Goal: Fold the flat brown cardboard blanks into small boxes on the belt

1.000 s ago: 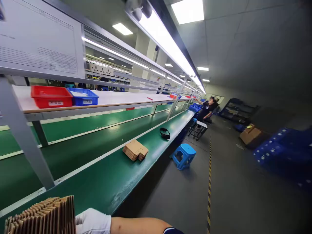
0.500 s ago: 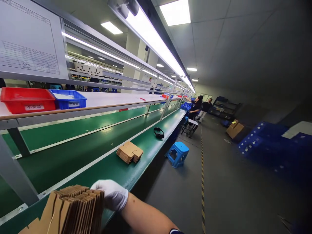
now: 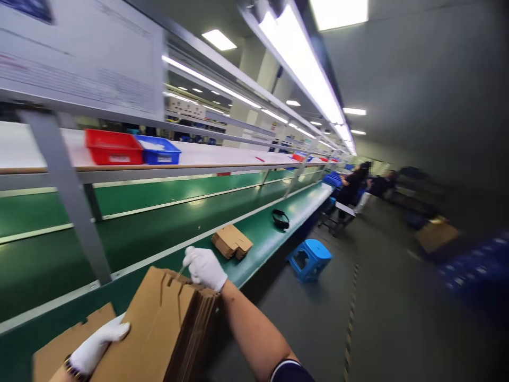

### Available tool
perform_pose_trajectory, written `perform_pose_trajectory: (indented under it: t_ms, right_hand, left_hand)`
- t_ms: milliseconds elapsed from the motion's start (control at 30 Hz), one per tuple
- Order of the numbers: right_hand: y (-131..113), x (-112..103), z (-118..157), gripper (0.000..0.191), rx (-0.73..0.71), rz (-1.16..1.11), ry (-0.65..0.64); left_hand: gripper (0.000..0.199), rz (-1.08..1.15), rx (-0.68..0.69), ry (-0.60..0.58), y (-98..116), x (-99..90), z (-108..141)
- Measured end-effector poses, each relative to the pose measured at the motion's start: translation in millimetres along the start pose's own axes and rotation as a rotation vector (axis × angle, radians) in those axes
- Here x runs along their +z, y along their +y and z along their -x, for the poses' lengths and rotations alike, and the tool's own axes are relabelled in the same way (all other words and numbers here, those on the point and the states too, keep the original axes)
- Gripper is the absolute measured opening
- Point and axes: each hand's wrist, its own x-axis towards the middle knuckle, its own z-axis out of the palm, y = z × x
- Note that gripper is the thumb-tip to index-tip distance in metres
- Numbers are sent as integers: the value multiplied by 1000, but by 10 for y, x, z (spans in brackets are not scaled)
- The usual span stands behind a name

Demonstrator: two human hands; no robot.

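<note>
A thick stack of flat brown cardboard pieces (image 3: 149, 323) stands tilted at the lower left over the green bench. My left hand (image 3: 99, 339), in a white glove, holds the stack at its left side, thumb on the front sheet. At the stack's top right edge is my gloved right hand (image 3: 204, 268), its fingers pinched on a thin strand that runs down to the cardboard. Another cardboard piece (image 3: 75, 337) shows behind my left hand. Farther along the bench lies a smaller cardboard stack (image 3: 231, 241).
A black strap-like object (image 3: 280, 218) lies on the green bench (image 3: 262, 233). Red (image 3: 115, 148) and blue (image 3: 159, 151) bins sit on the shelf above. A blue stool (image 3: 310, 260) stands on the floor at the right. Two people are farther down the line.
The view has swung left. The cardboard stack is higher in view, my left hand has appeared on it, and my right hand has moved from its far side to its top edge, now pinching a strand.
</note>
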Motion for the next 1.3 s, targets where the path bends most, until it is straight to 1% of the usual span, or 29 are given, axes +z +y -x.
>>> perform_pose_trajectory:
  t_ms: [33,100,133,167,200,267,333,367,400,467,533,600,700,767,800,900,967,1000,1067,1167,1200,1233,1300]
  right_hand:
    - [-38,-32,-28,49,18,-89,-34]
    - [-148,-88,-87,47,21,-248,-65]
    - [-217,-106,-110,44,10,-260,-98]
    - [-290,-112,-124,40,-15,-205,-141]
    - [-362,-105,-128,35,-62,-66,-194]
    - [-482,-41,-123,30,-199,344,-269]
    - [-542,86,-143,38,-317,720,-303]
    - [-548,164,-172,44,-343,831,-321]
    - [-543,243,-213,49,-334,875,-342]
    - [-522,377,-310,58,-247,812,-376]
    - [-519,429,-379,64,-142,655,-369]
    - [-537,375,-386,68,-76,505,-357]
    - [-503,179,-311,68,-42,327,-351]
    - [-364,84,-272,68,-30,241,-315]
    - [-258,72,-270,68,-29,213,-281]
    - [115,162,-312,71,-24,174,-217]
    - [289,249,-330,75,10,162,-244]
    - [322,273,-320,77,31,153,-267]
    - [268,264,-252,80,96,101,-316]
    - [-19,184,-73,77,212,-21,-358]
    - [-122,176,-17,75,231,-41,-364]
    - [-212,187,28,73,226,-35,-365]
    - [-332,266,62,71,162,31,-339]
  left_hand:
    - [60,28,1,-4,-17,-39,28]
    - [54,94,2,-63,-37,-98,57]
    - [50,126,10,-105,-42,-118,60]
    - [48,153,25,-145,-43,-132,59]
    - [47,170,47,-173,-44,-143,57]
    - [47,173,91,-188,-43,-153,61]
    - [49,161,119,-196,-36,-153,79]
    - [51,155,124,-203,-28,-151,92]
    - [52,152,126,-209,-16,-150,108]
    - [54,145,128,-215,10,-153,146]
    - [56,143,140,-199,16,-174,194]
    - [58,162,167,-158,-23,-215,252]
    - [57,230,232,-51,-160,-284,343]
    - [53,274,276,20,-256,-312,394]
    - [51,289,294,43,-292,-319,414]
    - [49,312,334,54,-338,-326,459]
    - [51,311,359,41,-331,-332,487]
    - [51,308,369,36,-325,-336,503]
    - [50,302,376,29,-314,-339,539]
    - [44,290,353,47,-305,-320,591]
    - [42,286,345,56,-301,-308,604]
    - [41,282,335,59,-296,-296,616]
    - [41,272,328,61,-281,-279,642]
